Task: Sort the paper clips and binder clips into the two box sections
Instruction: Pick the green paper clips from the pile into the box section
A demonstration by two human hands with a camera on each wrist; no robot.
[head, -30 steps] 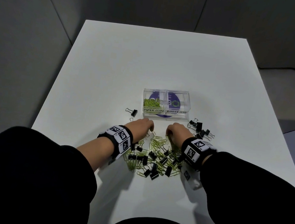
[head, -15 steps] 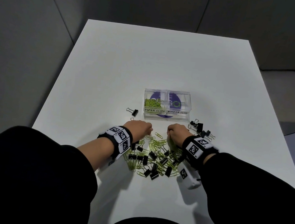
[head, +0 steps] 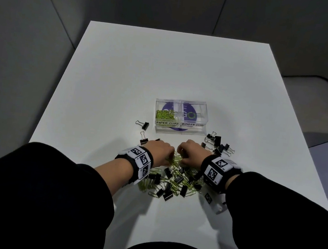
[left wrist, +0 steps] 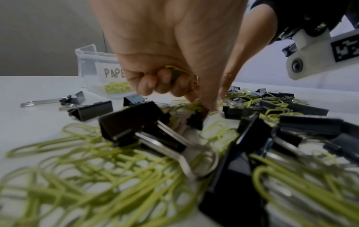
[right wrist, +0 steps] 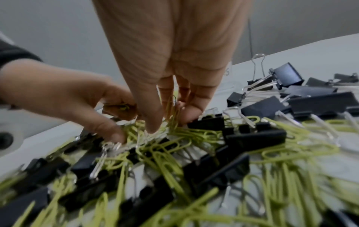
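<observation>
A clear two-section box (head: 182, 103) stands mid-table; its left section, labelled PAPER CLIPS, holds green paper clips (head: 164, 115), and I see nothing in the BINDER CLIPS section (head: 193, 115). A mixed pile of green paper clips and black binder clips (head: 175, 180) lies in front of it. My left hand (head: 161, 150) holds green paper clips (left wrist: 175, 71) in its curled fingers while thumb and forefinger dig into the pile's far edge. My right hand (head: 189, 152) pinches a few green paper clips (right wrist: 172, 107) just above the pile, almost touching the left hand (right wrist: 77, 99).
Several black binder clips (head: 217, 145) lie grouped to the right of the box. Two more binder clips (head: 143, 125) lie to its left. The white table (head: 165, 67) stretches behind the box, and grey walls surround it.
Both hands have drawn slightly closer together and back onto the far edge of the pile. The box and the outlying binder clips have not moved.
</observation>
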